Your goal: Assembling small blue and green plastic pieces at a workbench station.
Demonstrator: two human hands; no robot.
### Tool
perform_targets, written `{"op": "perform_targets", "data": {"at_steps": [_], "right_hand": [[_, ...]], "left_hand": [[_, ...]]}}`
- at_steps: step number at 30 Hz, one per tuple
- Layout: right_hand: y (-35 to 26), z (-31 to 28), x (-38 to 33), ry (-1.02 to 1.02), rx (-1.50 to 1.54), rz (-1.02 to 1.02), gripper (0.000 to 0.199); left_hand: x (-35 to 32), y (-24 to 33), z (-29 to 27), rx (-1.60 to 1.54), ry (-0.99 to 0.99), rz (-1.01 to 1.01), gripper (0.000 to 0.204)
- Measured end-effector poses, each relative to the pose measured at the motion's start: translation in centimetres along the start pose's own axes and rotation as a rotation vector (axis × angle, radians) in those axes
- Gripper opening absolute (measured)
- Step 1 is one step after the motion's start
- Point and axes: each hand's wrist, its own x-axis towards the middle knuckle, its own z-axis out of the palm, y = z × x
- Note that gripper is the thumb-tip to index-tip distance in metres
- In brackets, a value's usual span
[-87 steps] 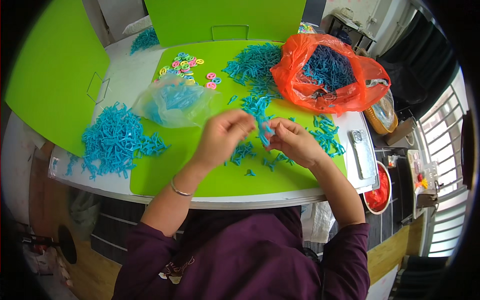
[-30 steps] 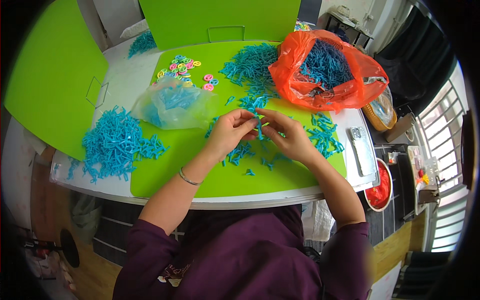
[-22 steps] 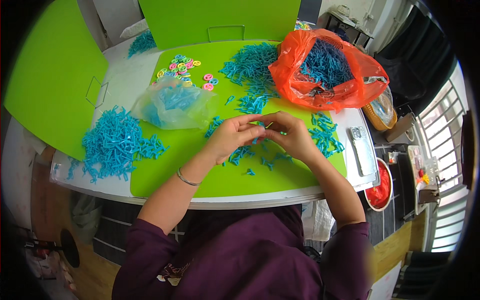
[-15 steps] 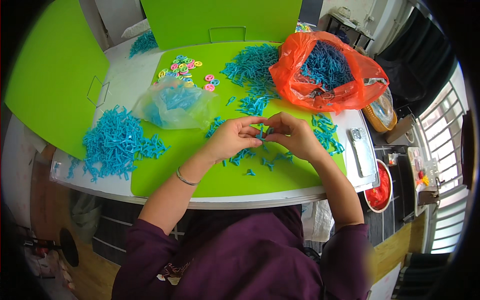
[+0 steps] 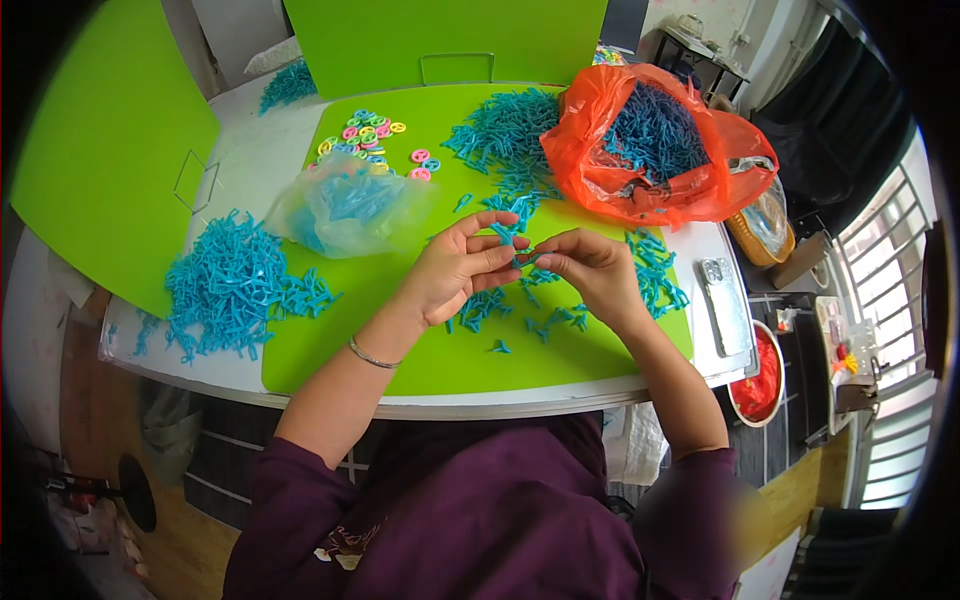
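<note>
Left hand: the left hand point(image 5: 448, 272) grasped a blue plastic piece point(image 5: 503, 235) between thumb and fingers, the piece sticking up at the fingertips.
Right hand: the right hand point(image 5: 602, 278) pinched a small blue bit point(image 5: 528, 262) between thumb and forefinger, just right of and nearer than the left hand's piece; whether the two were joined could not be told.
Under the hands: loose blue pieces point(image 5: 482, 311) lay on a green mat point(image 5: 400, 355), below and near both hands.
Right of the right hand: more scattered pieces point(image 5: 655, 275) lay on the mat, with a phone point(image 5: 728, 308) farther right on the white tabletop point(image 5: 262, 130).
Left of the left hand: a clear bag point(image 5: 372, 212) with blue contents sat just beyond it; a big blue pile point(image 5: 222, 285) lay well apart, farther left.
Far side: colourful rings point(image 5: 368, 134) at left, a blue heap point(image 5: 510, 125) mid-mat, and an open red bag point(image 5: 583, 150) of darker blue pieces at right.
Wrist: a bracelet point(image 5: 372, 356) circled the left one.
</note>
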Motion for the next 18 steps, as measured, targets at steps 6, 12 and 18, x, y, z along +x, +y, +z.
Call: {"op": "perform_targets", "data": {"at_steps": [6,12,18], "right_hand": [[0.03,-0.14,0.15,0.016,0.096,0.027,0.011],[-0.22,0.23,-0.10,-0.035,-0.159,-0.132,0.010],[-0.14,-0.01,-0.07,-0.040,-0.085,-0.112,0.010]], "left_hand": [[-0.02,0.09,-0.02,-0.007,-0.002,-0.004,0.035],[-0.12,-0.14,0.21,0.060,0.003,0.006,0.032],[-0.23,0.15,0.48,0.079,0.011,0.021,0.031]]}}
